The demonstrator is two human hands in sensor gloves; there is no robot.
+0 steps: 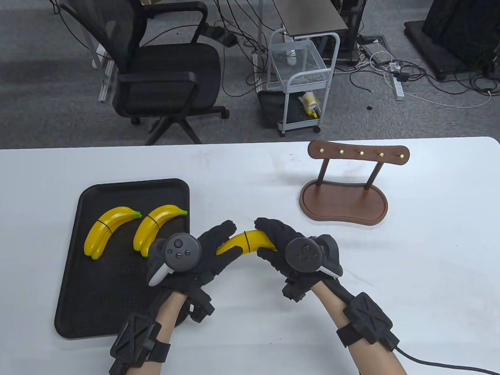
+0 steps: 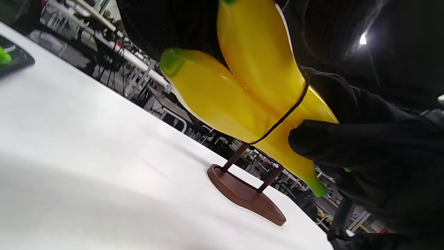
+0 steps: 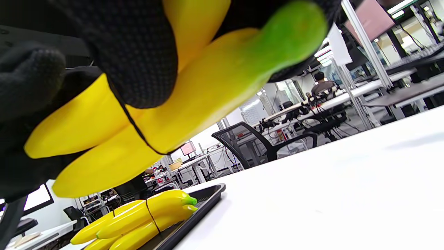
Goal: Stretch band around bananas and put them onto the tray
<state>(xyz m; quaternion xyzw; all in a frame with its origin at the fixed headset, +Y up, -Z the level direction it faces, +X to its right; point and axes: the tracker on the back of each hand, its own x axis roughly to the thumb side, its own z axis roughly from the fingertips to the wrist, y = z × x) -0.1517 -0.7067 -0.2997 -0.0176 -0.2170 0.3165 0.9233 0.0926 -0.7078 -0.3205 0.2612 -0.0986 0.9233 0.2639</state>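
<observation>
Both hands, left hand (image 1: 207, 254) and right hand (image 1: 282, 246), grip a banded banana pair (image 1: 245, 241) above the tabletop; two more banded pairs (image 1: 108, 229) lie in the black tray (image 1: 94, 307) near its far edge.

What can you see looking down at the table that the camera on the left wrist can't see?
Only the table view shows two banded banana pairs on the black tray, and both hands' trackers. Only the left wrist view shows the held pair's underside, clear of the table. Both show the held bananas, their black band and the wooden stand.
</observation>
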